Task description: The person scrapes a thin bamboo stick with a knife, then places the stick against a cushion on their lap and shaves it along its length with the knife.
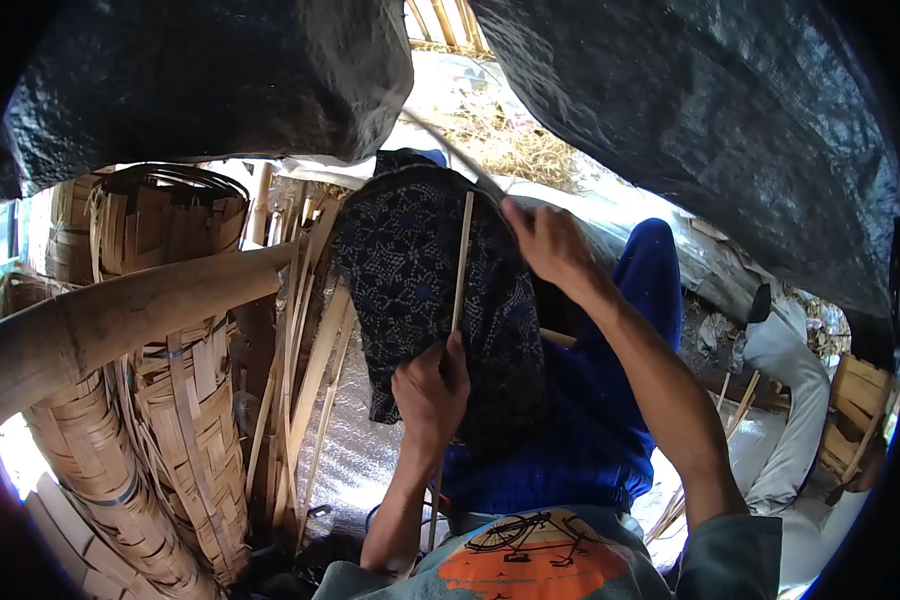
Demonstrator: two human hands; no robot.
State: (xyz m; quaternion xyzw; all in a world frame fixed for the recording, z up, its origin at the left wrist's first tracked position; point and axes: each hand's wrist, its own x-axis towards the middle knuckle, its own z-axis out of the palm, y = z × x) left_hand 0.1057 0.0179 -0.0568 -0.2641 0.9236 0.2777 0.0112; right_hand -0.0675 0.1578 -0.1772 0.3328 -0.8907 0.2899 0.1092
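My left hand (431, 392) is closed round a narrow bamboo strip (463, 262), thumb pressed along it. The strip stands nearly lengthwise in front of me, its far end resting over a dark patterned cloth (400, 260) draped across my leg. Below the fist its lower part continues toward my waist. My right hand (553, 243) is closed at the strip's far right, gripping what looks like a long knife (457, 152). Its grey blade points up and left, blurred, and its handle is hidden in my fingers.
A thick bamboo pole (130, 310) crosses the left side, beside tall woven bamboo baskets (185, 420). Loose bamboo strips (295, 370) lean next to my leg. Black plastic sheeting (710, 130) hangs overhead. At right is another person's pale trouser leg (792, 400).
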